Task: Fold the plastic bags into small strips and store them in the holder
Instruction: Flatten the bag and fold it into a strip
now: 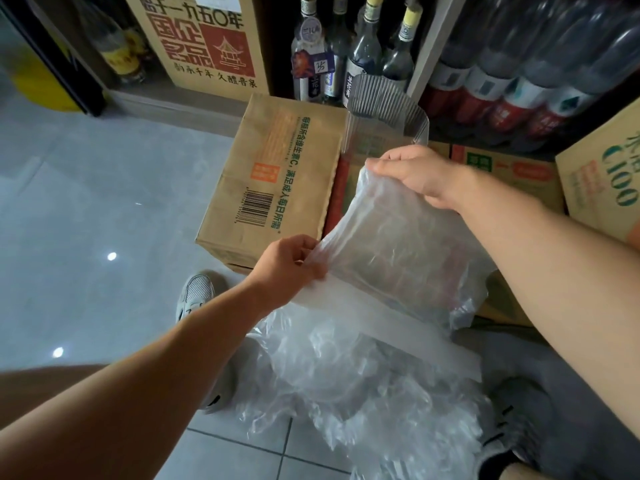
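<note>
A clear plastic bag (pixel 398 244) is stretched in the air between my two hands, above a cardboard box. My left hand (pixel 287 265) pinches its near left edge. My right hand (pixel 415 174) grips its far upper edge. A loose pile of more clear plastic bags (pixel 363 386) lies below on my lap and the floor. A clear ribbed plastic holder (pixel 388 109) stands upright on the box just beyond my right hand.
The brown cardboard box (pixel 273 174) sits on the pale tiled floor (pixel 86 202). More boxes (pixel 599 174) stand at the right. Glass bottles (pixel 349 46) and plastic bottles (pixel 502 81) fill the shelf behind. My shoes (pixel 195 296) are beside the bag pile.
</note>
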Action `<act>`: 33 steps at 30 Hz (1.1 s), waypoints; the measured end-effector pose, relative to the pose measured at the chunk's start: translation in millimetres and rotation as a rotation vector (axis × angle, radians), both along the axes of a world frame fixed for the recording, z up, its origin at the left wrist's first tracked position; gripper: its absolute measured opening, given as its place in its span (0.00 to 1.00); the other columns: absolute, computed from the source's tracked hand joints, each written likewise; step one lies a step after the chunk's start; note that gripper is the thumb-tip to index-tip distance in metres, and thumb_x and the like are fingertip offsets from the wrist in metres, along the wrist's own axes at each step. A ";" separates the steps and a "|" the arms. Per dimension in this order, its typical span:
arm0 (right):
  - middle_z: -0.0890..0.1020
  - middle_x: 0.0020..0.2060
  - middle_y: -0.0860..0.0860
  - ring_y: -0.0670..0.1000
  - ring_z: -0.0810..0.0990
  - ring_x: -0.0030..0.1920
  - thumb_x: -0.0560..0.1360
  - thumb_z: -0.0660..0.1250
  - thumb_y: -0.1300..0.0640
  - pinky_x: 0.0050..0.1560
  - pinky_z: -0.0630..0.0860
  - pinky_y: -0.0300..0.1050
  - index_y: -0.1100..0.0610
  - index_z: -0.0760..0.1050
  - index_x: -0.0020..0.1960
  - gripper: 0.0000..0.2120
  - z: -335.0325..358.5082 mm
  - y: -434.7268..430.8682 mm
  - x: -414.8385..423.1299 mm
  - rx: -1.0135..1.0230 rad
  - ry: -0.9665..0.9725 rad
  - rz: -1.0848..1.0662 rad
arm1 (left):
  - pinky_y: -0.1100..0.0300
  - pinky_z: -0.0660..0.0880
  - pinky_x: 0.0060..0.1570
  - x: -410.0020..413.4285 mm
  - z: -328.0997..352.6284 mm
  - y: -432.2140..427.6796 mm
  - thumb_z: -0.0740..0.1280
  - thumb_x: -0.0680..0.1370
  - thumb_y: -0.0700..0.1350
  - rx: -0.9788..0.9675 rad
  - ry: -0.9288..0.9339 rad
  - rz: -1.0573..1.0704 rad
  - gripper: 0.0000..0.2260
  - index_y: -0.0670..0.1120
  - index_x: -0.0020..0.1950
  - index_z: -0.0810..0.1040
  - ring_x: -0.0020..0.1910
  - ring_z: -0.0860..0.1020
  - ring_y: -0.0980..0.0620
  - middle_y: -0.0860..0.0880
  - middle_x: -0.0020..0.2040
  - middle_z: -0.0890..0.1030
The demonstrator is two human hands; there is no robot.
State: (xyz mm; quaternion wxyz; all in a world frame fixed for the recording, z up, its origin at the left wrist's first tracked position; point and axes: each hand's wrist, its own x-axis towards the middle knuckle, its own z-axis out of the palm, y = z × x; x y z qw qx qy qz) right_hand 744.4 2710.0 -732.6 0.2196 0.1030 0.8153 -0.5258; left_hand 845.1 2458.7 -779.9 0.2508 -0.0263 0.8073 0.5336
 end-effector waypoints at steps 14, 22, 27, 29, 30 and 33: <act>0.82 0.40 0.51 0.43 0.77 0.41 0.75 0.76 0.58 0.48 0.74 0.37 0.53 0.82 0.42 0.04 7.0 -5.8 -8.4 -0.019 0.295 -0.115 | 0.49 0.83 0.41 -4.9 -1.2 -6.4 0.77 0.73 0.35 -0.026 0.006 -0.040 0.07 0.42 0.46 0.81 0.33 0.83 0.48 0.46 0.37 0.86; 0.79 0.37 0.51 0.46 0.74 0.39 0.77 0.74 0.55 0.43 0.71 0.41 0.49 0.84 0.45 0.03 6.1 -19.9 4.9 -0.003 0.337 0.094 | 0.54 0.81 0.44 -36.0 22.8 20.6 0.75 0.71 0.60 0.102 0.019 0.073 0.19 0.49 0.54 0.83 0.42 0.85 0.50 0.49 0.47 0.87; 0.76 0.39 0.56 0.50 0.72 0.40 0.77 0.72 0.52 0.43 0.70 0.42 0.57 0.83 0.49 0.08 12.2 -12.0 10.1 -0.090 0.227 0.163 | 0.58 0.77 0.41 -64.9 41.1 47.5 0.72 0.79 0.43 0.388 -0.073 0.193 0.06 0.41 0.48 0.82 0.38 0.79 0.49 0.44 0.41 0.82; 0.74 0.37 0.56 0.49 0.70 0.36 0.78 0.73 0.54 0.38 0.68 0.39 0.57 0.81 0.46 0.07 14.1 -1.1 11.4 -0.104 0.154 0.163 | 0.50 0.76 0.45 -73.7 39.4 46.9 0.74 0.78 0.42 0.458 -0.131 0.256 0.05 0.41 0.48 0.82 0.40 0.77 0.44 0.40 0.42 0.81; 0.75 0.36 0.54 0.47 0.72 0.34 0.77 0.73 0.54 0.37 0.69 0.39 0.56 0.80 0.44 0.07 13.1 5.8 11.6 -0.112 0.110 0.163 | 0.49 0.76 0.44 -76.5 39.9 46.0 0.73 0.78 0.41 0.489 -0.153 0.295 0.05 0.42 0.44 0.81 0.38 0.76 0.45 0.41 0.40 0.80; 0.83 0.37 0.52 0.49 0.81 0.37 0.70 0.76 0.47 0.40 0.78 0.45 0.56 0.82 0.44 0.13 11.4 29.9 12.1 -0.051 -0.047 0.203 | 0.50 0.81 0.41 -83.7 38.0 45.0 0.71 0.79 0.38 0.545 -0.209 0.367 0.08 0.44 0.40 0.79 0.34 0.78 0.47 0.43 0.37 0.79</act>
